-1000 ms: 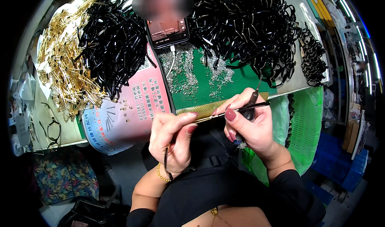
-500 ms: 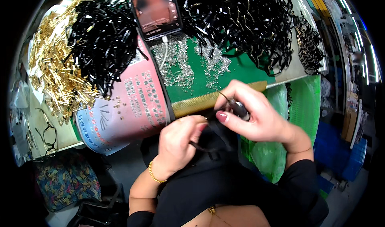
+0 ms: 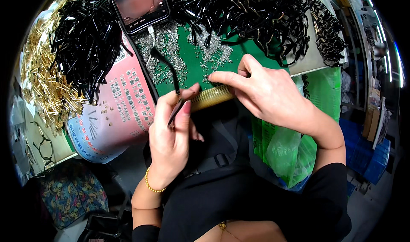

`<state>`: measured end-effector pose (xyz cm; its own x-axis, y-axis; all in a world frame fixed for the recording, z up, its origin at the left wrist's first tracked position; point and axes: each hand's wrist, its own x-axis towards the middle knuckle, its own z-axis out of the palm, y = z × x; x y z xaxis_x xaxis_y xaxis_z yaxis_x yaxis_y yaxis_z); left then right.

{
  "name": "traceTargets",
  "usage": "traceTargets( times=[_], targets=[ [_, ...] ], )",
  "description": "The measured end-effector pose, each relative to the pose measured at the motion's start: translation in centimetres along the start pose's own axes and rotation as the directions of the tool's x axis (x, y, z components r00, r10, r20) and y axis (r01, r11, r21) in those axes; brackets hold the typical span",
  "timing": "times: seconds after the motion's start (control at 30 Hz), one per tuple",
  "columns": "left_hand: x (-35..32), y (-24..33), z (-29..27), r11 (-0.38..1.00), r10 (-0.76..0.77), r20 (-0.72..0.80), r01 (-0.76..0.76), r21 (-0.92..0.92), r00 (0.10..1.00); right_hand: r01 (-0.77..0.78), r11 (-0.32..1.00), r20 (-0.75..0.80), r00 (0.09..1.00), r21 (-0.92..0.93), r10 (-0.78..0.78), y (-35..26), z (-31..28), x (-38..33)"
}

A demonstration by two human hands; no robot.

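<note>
right hand (image 3: 273,92) now reaches over green mat (image 3: 192,62) — left hand (image 3: 171,135) pinches black temple (image 3: 168,69).

green mat (image 3: 194,64), black temple arm (image 3: 168,69), pink printed sheet (image 3: 128,109).

We count: hands 2, left hand (image 3: 171,135) and right hand (image 3: 269,92) | phone (image 3: 139,5) 1 | black temple arm (image 3: 168,69) held 1 | green mat (image 3: 192,64) 1 | pink printed sheet (image 3: 115,114) 1 | gold bracelet (image 3: 151,186) 1 | small metal screws (image 3: 164,49) too many to count
</note>
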<state>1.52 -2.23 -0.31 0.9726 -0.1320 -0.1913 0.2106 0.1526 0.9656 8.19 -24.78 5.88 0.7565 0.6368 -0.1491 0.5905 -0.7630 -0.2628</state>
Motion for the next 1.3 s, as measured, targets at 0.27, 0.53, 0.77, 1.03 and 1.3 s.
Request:
traceTargets(
  times=[0.27, 0.53, 0.77, 1.03, 1.3],
  targets=[
    [-0.2, 1.1, 0.8, 0.999, -0.018, -0.010, 0.018, 0.050, 1.000, -0.023, 0.999, -0.005, 1.000, 0.024, 0.023, 0.1, 0.4, 0.3],
    [0.0, 1.2, -0.6, 0.994, -0.079, -0.068, 0.084, 0.074, 0.995, -0.033, 0.998, 0.162, 0.986, 0.057, 0.023, -0.3, -0.7, 1.7],
    [0.2, 0.7, -0.8, 0.997, -0.075, -0.076, 0.074, -0.022, 0.994, -0.563, 0.354, 0.609, 0.792, 0.747, -0.027, -3.2, -3.1, 3.3],
    [0.0, -0.2, -0.3, 0.917, 0.235, -0.128, -0.176, 0.359, 0.963, -0.636, 0.201, 0.654, 0.755, 0.745, -0.034, -3.6, -3.6, 3.7],
    [0.3, -2.0, -0.7, 0.515, 0.544, 0.001, -0.335, 0.789, 0.839, -0.587, 0.199, 0.608, 0.792, 0.785, -0.061, -2.8, -2.6, 2.5]
  ],
)
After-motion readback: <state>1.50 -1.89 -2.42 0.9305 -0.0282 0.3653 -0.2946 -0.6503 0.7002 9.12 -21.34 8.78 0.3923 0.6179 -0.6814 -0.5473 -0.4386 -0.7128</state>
